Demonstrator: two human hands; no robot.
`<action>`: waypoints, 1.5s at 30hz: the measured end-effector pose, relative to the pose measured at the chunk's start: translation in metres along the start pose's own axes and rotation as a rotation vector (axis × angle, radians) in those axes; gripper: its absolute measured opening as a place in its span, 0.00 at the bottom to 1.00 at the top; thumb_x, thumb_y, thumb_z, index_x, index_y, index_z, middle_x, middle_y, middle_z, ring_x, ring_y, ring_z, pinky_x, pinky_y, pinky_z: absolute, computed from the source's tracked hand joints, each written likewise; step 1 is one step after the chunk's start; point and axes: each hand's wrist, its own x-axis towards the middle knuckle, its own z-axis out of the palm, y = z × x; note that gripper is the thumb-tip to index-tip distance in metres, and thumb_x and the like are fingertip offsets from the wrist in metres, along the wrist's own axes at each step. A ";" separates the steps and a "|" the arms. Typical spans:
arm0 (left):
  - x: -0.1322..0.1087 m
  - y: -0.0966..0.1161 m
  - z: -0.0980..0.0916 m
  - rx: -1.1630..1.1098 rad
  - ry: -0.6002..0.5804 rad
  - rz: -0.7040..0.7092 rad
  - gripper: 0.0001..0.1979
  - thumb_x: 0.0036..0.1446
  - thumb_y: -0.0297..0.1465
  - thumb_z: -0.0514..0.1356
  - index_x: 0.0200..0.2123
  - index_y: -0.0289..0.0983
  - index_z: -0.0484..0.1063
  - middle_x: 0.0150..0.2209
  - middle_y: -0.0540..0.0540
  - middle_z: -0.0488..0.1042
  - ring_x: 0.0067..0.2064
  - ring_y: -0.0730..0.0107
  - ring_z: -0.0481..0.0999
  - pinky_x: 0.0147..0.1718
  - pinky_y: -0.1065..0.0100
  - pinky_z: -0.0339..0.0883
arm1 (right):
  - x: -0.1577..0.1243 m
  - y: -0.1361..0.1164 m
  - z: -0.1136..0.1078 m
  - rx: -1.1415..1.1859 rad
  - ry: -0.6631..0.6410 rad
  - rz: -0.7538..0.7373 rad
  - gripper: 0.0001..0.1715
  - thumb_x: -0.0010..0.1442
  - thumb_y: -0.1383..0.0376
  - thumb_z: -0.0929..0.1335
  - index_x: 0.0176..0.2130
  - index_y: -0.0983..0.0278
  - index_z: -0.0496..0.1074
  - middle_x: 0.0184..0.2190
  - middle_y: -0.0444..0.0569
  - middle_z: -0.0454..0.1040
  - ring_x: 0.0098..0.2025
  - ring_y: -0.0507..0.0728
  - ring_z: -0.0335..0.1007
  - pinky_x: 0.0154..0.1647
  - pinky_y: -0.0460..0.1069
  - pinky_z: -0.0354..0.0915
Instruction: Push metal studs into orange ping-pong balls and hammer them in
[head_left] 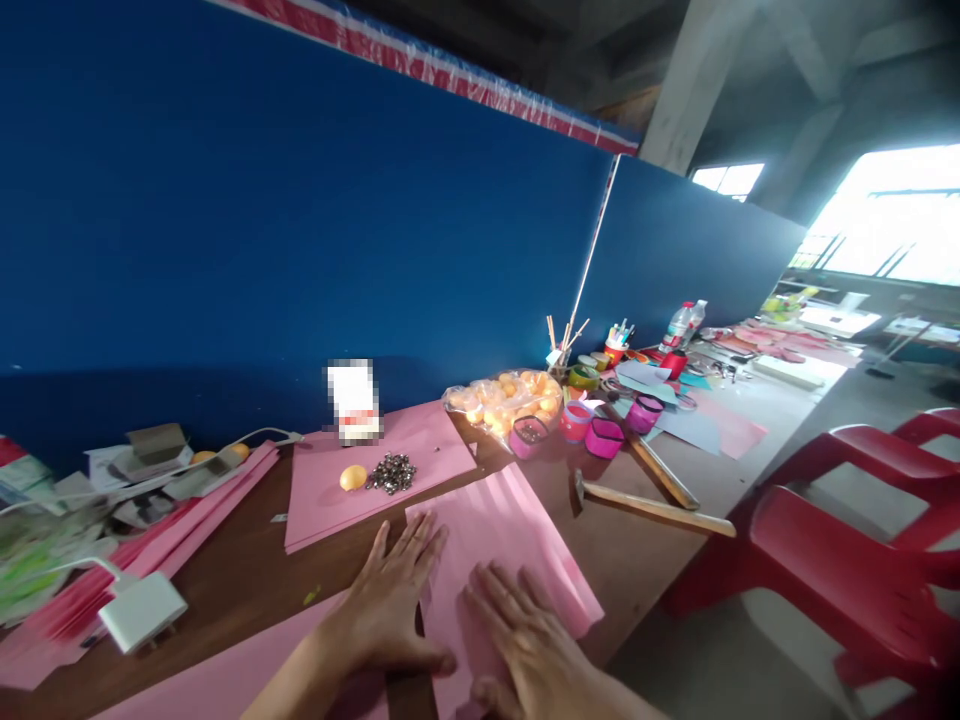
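Both palms face down over a pink sheet (517, 520) on the brown table. My left hand (401, 590) has its fingers spread, the fingertips at the sheet's left edge and the thumb near its lower part. Flat on the middle of the same sheet rests my right hand (517, 620), fingers stretched out. Neither holds anything. Another pink sheet (255, 670) lies under my left forearm. Beyond the hands, a stack of pink sheets (322, 510) carries a yellow-orange ball (353, 478) and a heap of small shiny metal pieces (391, 473).
Hammers (660, 508) lie to the right, beside purple cups (603, 437) and a bag of orange balls (510, 400). A white charger (142, 610) and folded pink paper (150, 540) are at left. Red chairs (832, 560) stand along the right edge; a blue partition (300, 200) rises behind.
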 end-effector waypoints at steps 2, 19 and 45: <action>0.000 -0.001 0.001 -0.009 0.003 0.012 0.59 0.31 0.58 0.57 0.62 0.42 0.32 0.64 0.40 0.30 0.64 0.48 0.31 0.57 0.44 0.22 | -0.013 0.016 -0.005 -0.032 0.007 0.108 0.40 0.58 0.52 0.61 0.63 0.61 0.42 0.64 0.52 0.42 0.64 0.65 0.36 0.61 0.62 0.40; -0.004 0.017 -0.014 -0.010 0.049 0.065 0.51 0.33 0.60 0.55 0.60 0.44 0.50 0.65 0.41 0.39 0.64 0.46 0.34 0.56 0.43 0.21 | -0.070 0.073 -0.029 -0.275 0.033 0.336 0.37 0.59 0.51 0.60 0.62 0.58 0.47 0.62 0.47 0.50 0.64 0.65 0.40 0.60 0.62 0.48; 0.003 0.016 -0.016 -0.149 0.176 0.188 0.34 0.38 0.53 0.59 0.51 0.48 0.66 0.51 0.44 0.65 0.53 0.48 0.59 0.57 0.47 0.40 | 0.205 0.005 -0.008 0.282 0.665 -0.186 0.15 0.61 0.68 0.59 0.48 0.64 0.65 0.44 0.53 0.69 0.48 0.58 0.62 0.50 0.55 0.61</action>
